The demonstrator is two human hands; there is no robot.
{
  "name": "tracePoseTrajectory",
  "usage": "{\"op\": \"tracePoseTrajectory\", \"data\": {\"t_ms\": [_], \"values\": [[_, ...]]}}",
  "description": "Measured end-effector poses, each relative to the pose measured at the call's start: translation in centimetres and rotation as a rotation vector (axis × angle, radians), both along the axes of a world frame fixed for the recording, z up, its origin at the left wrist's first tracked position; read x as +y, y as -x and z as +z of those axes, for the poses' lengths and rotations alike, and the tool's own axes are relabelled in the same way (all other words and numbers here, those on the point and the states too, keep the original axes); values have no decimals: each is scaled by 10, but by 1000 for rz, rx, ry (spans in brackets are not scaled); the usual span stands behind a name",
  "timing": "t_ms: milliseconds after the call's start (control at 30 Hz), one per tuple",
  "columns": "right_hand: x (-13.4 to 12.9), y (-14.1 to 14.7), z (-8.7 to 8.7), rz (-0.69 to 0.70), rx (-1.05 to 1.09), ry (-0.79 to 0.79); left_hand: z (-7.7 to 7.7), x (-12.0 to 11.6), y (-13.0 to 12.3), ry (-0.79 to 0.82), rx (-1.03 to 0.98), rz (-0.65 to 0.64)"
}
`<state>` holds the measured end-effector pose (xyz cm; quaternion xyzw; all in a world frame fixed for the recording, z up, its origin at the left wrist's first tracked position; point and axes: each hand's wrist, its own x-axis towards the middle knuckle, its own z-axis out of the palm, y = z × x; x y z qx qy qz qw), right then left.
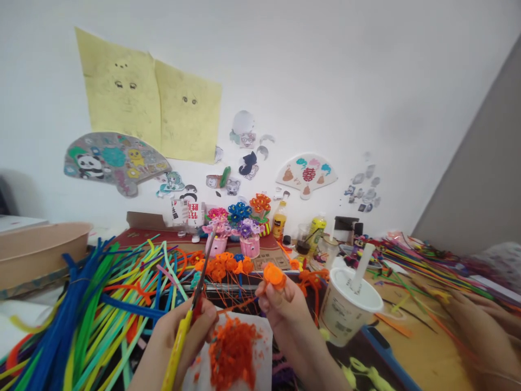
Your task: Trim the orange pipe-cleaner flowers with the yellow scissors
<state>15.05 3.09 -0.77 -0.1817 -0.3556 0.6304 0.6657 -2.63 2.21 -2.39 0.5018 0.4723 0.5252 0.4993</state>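
In the head view, my left hand point(189, 328) is closed around a long tool with a yellow handle point(178, 347) and a narrow dark blade point(207, 263) pointing up; its exact kind is unclear. My right hand point(280, 309) pinches an orange fuzzy flower point(274, 276), apparently of pipe cleaner. From near my left fingertips, a thin orange stem point(236, 308) runs towards the right hand. Below both hands, a heap of orange fuzzy clippings point(234, 353) lies on a white sheet point(264, 347). More orange flowers point(222, 266) on stems sit just behind.
Bundled pipe cleaners point(87, 309) spread across the left. A lidded white cup with a straw point(345, 309) stands close to my right hand. Potted fuzzy flowers point(249, 241) and bottles point(279, 221) line the back. At far right, another person's hands point(476, 320) rest over the table.
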Motion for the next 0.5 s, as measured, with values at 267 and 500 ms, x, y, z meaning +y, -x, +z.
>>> {"op": "tracePoseTrajectory", "data": {"t_ms": [267,500], "values": [[0,2,0,-83,52,74,3,-7,-8,-30,34,-44],[-3,-10,8,-98,-76,-6,15,-16,-11,94,-69,-117]]}}
